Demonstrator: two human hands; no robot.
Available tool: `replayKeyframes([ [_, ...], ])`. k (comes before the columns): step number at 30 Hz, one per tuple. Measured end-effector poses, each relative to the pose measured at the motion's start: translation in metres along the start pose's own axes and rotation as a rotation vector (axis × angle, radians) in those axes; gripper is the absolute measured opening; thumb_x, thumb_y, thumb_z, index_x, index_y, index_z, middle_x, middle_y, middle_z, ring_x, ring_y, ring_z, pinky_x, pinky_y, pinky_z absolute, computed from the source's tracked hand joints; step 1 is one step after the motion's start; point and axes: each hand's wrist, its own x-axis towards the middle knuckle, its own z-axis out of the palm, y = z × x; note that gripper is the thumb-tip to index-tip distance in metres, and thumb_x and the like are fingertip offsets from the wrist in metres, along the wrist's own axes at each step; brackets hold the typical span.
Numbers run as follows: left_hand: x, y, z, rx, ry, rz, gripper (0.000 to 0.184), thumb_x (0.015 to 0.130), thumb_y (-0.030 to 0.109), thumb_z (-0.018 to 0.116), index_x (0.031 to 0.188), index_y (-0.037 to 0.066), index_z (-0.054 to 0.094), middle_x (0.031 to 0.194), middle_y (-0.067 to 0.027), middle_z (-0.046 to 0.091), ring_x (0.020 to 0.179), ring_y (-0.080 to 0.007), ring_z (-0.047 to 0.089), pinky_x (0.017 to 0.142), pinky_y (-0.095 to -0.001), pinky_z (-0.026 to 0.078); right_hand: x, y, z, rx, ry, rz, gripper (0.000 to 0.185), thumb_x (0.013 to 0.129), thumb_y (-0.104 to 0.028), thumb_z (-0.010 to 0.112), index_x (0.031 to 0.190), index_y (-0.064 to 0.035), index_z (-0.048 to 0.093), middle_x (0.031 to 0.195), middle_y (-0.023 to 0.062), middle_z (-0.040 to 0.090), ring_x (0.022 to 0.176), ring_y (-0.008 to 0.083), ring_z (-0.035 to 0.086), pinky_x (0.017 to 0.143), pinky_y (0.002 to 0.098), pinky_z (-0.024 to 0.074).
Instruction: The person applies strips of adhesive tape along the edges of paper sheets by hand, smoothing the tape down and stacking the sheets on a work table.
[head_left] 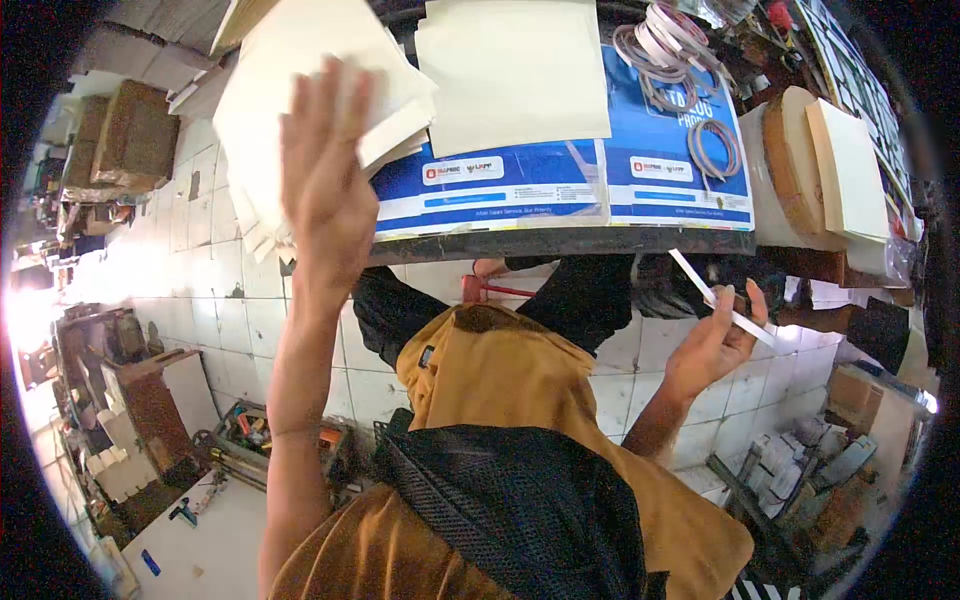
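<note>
My left hand (pixel 330 185) is stretched out flat over a stack of cream paper sheets (pixel 300 40), its fingers extended and slightly blurred. Whether the palm presses on the sheets or hovers just above, I cannot tell. My right hand (pixel 715 345) pinches a thin, flat white strip (pixel 690 276) between thumb and fingers, off the front edge of the table. Another cream sheet pile (pixel 510 80) lies beside the stack, on a blue printed cover sheet (pixel 480 195). A second blue cover (pixel 680 205) is to its right.
Coiled strips or cables (pixel 665 45) and a smaller coil (pixel 713 150) rest on the right cover. A round wooden block (pixel 795 165) and a cream slab (pixel 848 165) stand at the right. Below is a tiled floor (pixel 235 325), with a toolbox (pixel 255 430) at lower left.
</note>
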Motion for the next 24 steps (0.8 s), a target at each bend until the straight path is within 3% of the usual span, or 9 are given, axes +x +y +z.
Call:
replayKeyframes([
  [2, -0.039, -0.060, 0.040, 0.249, -0.444, -0.027, 0.047, 0.099, 0.020, 0.056, 0.146, 0.015, 0.052, 0.153, -0.0140, 0.046, 0.145, -0.0372, 0.038, 0.119, -0.0517, 0.029, 0.000, 0.003, -0.005, 0.027, -0.017, 0.030, 0.031, 0.094, -0.004, 0.067, 0.124, -0.0042, 0.059, 0.087, 0.0066, 0.065, 0.081, 0.0127, 0.059, 0.074, 0.0272, 0.0475],
  [3, -0.039, -0.052, 0.044, 0.240, -0.405, -0.039, 0.045, 0.101, 0.034, 0.055, 0.141, 0.012, 0.057, 0.147, -0.0173, 0.051, 0.140, -0.0386, 0.043, 0.116, -0.0500, 0.034, 0.001, 0.004, -0.007, 0.029, -0.016, 0.026, 0.032, 0.094, -0.005, 0.067, 0.124, -0.0044, 0.059, 0.088, 0.0066, 0.065, 0.081, 0.0127, 0.059, 0.075, 0.0268, 0.0475],
  [6, -0.019, -0.043, 0.048, 0.156, -0.346, -0.058, 0.044, 0.098, 0.034, 0.061, 0.134, 0.010, 0.062, 0.139, -0.0175, 0.059, 0.132, -0.0378, 0.051, 0.111, -0.0458, 0.041, -0.001, 0.002, -0.011, 0.008, -0.005, 0.041, 0.033, 0.094, -0.005, 0.068, 0.126, -0.0040, 0.059, 0.089, 0.0057, 0.065, 0.082, 0.0116, 0.057, 0.076, 0.0256, 0.0453],
  [7, 0.003, -0.010, 0.045, -0.008, -0.161, -0.135, 0.039, 0.097, 0.030, 0.065, 0.129, 0.007, 0.065, 0.131, -0.0152, 0.064, 0.125, -0.0358, 0.057, 0.106, -0.0427, 0.046, -0.003, -0.002, -0.007, -0.007, -0.007, 0.066, 0.034, 0.094, -0.005, 0.068, 0.126, -0.0033, 0.059, 0.089, 0.0049, 0.063, 0.082, 0.0108, 0.056, 0.076, 0.0252, 0.0433],
  [10, 0.035, 0.008, 0.083, -0.319, -0.198, 0.013, 0.037, 0.097, 0.020, 0.063, 0.134, 0.013, 0.062, 0.139, -0.0122, 0.060, 0.132, -0.0299, 0.054, 0.111, -0.0412, 0.043, -0.002, -0.004, -0.001, 0.063, -0.100, 0.097, 0.039, 0.094, -0.004, 0.067, 0.132, -0.0021, 0.054, 0.089, 0.0054, 0.063, 0.086, 0.0119, 0.056, 0.081, 0.0274, 0.0417],
  [14, 0.008, 0.005, 0.164, 0.230, -0.468, 0.251, 0.047, 0.102, 0.023, 0.049, 0.147, 0.009, 0.047, 0.157, -0.0175, 0.038, 0.145, -0.0418, 0.035, 0.120, -0.0515, 0.029, -0.003, -0.010, 0.009, 0.145, -0.214, 0.026, 0.047, 0.094, -0.002, 0.065, 0.138, -0.0024, 0.047, 0.093, 0.0098, 0.064, 0.090, 0.0155, 0.057, 0.089, 0.0327, 0.0436],
  [17, -0.039, 0.045, 0.146, 0.007, -0.438, 0.113, 0.048, 0.102, 0.026, 0.048, 0.148, 0.009, 0.047, 0.157, -0.0196, 0.037, 0.144, -0.0436, 0.035, 0.117, -0.0553, 0.032, -0.003, -0.013, 0.015, 0.162, -0.243, -0.005, 0.050, 0.090, 0.001, 0.067, 0.136, -0.0035, 0.048, 0.092, 0.0086, 0.065, 0.089, 0.0152, 0.059, 0.088, 0.0321, 0.0478],
  [20, -0.059, 0.070, 0.118, -0.307, -0.381, -0.089, 0.057, 0.095, 0.022, 0.062, 0.147, 0.006, 0.045, 0.155, -0.0227, 0.039, 0.143, -0.0431, 0.036, 0.116, -0.0541, 0.033, -0.009, -0.007, 0.036, 0.102, -0.378, 0.002, 0.050, 0.092, 0.000, 0.069, 0.137, -0.0037, 0.047, 0.098, 0.0069, 0.065, 0.086, 0.0110, 0.058, 0.080, 0.0262, 0.0492],
  [24, -0.084, 0.069, 0.060, -0.280, -0.271, -0.246, 0.074, 0.086, 0.024, 0.074, 0.149, 0.004, 0.039, 0.149, -0.0216, 0.044, 0.142, -0.0423, 0.036, 0.117, -0.0528, 0.028, -0.025, 0.006, 0.077, 0.080, -0.635, -0.042, 0.050, 0.092, -0.002, 0.068, 0.137, -0.0027, 0.047, 0.093, 0.0052, 0.064, 0.084, 0.0130, 0.060, 0.081, 0.0268, 0.0489],
])
